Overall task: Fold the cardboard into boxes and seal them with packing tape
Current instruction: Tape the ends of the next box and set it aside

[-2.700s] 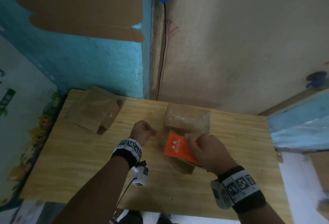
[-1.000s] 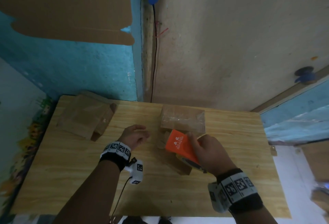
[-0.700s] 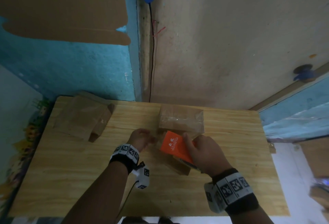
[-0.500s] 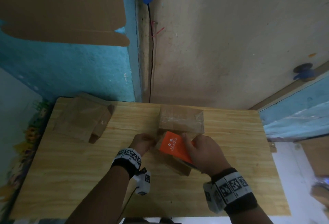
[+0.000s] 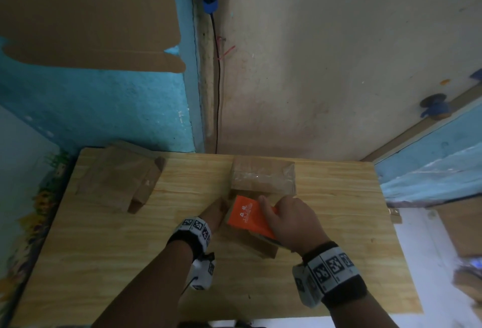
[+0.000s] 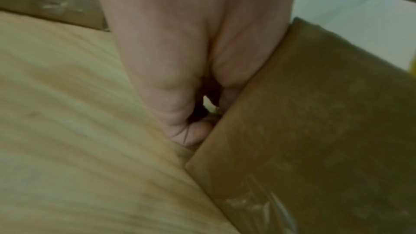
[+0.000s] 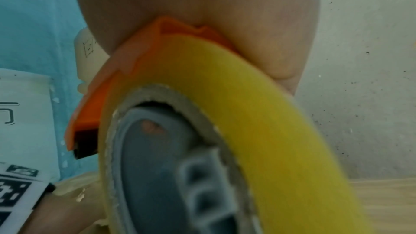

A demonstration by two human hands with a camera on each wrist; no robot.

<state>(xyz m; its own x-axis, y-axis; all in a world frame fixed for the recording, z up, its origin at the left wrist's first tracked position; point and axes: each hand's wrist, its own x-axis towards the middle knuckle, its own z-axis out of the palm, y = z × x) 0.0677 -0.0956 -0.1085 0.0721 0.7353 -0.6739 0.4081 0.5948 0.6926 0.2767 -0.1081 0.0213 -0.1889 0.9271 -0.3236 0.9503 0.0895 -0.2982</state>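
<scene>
A small brown cardboard box [image 5: 260,245] lies at the middle of the wooden table [image 5: 104,262]. My right hand [image 5: 292,223] grips an orange tape dispenser [image 5: 246,216] and holds it on top of the box. In the right wrist view the dispenser [image 7: 126,70] carries a yellowish tape roll [image 7: 247,113] under my palm [image 7: 225,15]. My left hand [image 5: 214,213] sits at the box's left end. The left wrist view shows its fingers [image 6: 191,134] curled into the palm, with the hand pressed against the box wall [image 6: 315,131]. Nothing shows inside that fist.
A taped box [image 5: 262,176] stands just behind the dispenser near the wall. More folded boxes [image 5: 117,181] lie at the table's back left corner. A flat cardboard sheet [image 5: 86,14] hangs on the blue wall. Cardboard [image 5: 464,223] lies on the floor at right.
My left hand has moved right from bare table to the box's left end. The right hand stays on the dispenser, shifted slightly left over the box.
</scene>
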